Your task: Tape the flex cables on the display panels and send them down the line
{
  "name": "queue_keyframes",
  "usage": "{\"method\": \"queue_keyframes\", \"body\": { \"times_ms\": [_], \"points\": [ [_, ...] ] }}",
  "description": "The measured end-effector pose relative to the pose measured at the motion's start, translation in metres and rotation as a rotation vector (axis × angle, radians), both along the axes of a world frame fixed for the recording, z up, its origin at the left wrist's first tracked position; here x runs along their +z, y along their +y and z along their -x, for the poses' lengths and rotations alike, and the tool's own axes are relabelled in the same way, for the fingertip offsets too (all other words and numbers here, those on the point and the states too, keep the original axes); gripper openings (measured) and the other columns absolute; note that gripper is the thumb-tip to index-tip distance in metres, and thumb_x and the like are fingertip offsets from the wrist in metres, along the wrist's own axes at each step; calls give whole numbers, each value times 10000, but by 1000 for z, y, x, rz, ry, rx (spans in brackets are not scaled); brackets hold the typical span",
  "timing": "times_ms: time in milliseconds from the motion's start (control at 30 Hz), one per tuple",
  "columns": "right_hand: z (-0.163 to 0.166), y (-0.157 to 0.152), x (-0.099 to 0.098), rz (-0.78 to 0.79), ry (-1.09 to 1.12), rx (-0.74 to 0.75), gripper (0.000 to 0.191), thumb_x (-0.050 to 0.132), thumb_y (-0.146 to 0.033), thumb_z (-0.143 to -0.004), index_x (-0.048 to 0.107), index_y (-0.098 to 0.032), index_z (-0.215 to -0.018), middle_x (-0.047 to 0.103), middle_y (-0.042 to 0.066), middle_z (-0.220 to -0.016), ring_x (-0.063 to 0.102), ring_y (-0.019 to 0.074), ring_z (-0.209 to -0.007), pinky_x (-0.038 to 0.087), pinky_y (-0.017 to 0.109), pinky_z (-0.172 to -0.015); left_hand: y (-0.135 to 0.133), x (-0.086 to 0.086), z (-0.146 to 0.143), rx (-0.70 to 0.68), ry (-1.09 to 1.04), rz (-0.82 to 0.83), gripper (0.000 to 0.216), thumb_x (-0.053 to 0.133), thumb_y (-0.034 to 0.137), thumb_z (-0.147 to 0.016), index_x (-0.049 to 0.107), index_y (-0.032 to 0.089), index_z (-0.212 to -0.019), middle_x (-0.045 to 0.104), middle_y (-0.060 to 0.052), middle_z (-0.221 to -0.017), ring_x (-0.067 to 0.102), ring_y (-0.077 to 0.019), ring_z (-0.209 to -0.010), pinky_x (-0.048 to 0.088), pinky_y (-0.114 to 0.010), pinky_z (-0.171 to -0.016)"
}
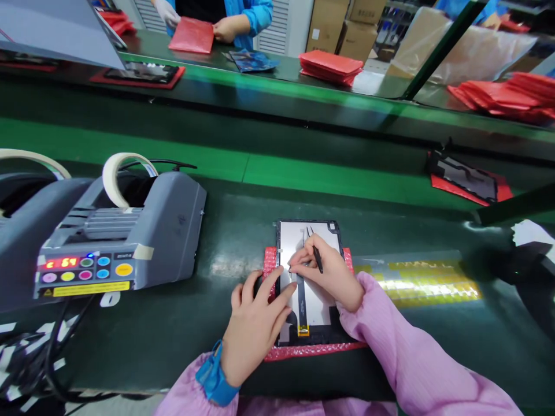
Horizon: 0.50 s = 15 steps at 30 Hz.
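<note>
A tablet-sized screen panel (318,303) with a pale back and black border lies on a red bubble-wrap bag (313,350) in front of me. Down its back runs a dark flex cable (302,300) ending in a gold connector. My left hand (255,323), with a blue wrist strap (217,378), rests at the panel's left edge, fingers spread. Black-handled tweezers (318,260) are held in my right hand (332,274), their tips pointing away from me. The thumb and forefinger of that hand come together above the panel; whatever lies between them is too small to make out.
Left stands a grey tape dispenser (173,225) with a tape roll (113,179). Strips of yellow tape (429,283) lie on a clear sheet at right. Across a raised shelf, a co-worker's hands hold a red bag (192,34). Another panel (466,176) sits back right.
</note>
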State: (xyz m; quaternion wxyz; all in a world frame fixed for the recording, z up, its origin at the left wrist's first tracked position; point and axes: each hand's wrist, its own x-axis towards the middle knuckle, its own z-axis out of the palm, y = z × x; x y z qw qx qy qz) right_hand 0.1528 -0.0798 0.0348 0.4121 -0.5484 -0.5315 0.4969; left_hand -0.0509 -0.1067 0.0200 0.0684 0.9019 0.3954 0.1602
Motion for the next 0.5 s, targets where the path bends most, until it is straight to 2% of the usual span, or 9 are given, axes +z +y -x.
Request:
{"method": "queue_keyframes", "body": {
  "times_ms": [167, 300, 400, 500],
  "points": [
    [-1, 16, -5, -111, -207, -155, 425, 773, -365, -780, 367, -272, -867, 696, 18, -964, 655, 196, -805, 485, 349, -730, 0, -1, -1, 19, 25, 7, 384, 566, 208, -961, 681, 336, -1304, 612, -77, -1424, 484, -369, -1243, 459, -518, -942],
    [-30, 24, 7, -122, -396, -399, 455, 756, -457, -770, 360, -275, -900, 672, 23, -937, 631, 204, -749, 480, 347, -722, -8, -2, 2, 30, 38, -19, 390, 556, 266, -978, 653, 338, -1349, 583, -110, -1463, 495, -383, -1314, 441, -546, -1002],
    [-57, -1, 24, 22, -709, -541, 352, 628, -520, -873, 372, -278, -898, 660, 21, -812, 626, 237, -674, 419, 330, -630, -22, -7, 7, -18, 75, -89, 555, 584, 417, -961, 519, 268, -1492, 467, -196, -1560, 396, -440, -1434, 346, -609, -1098],
    [-65, -39, 31, 214, -949, -465, 348, 591, -539, -893, 362, -289, -814, 530, -34, -563, 537, 243, -502, 302, 309, -531, -35, -15, 9, -72, 113, -137, 733, 598, 518, -929, 394, 226, -1570, 426, -249, -1579, 366, -489, -1451, 264, -667, -1125]
  ]
}}
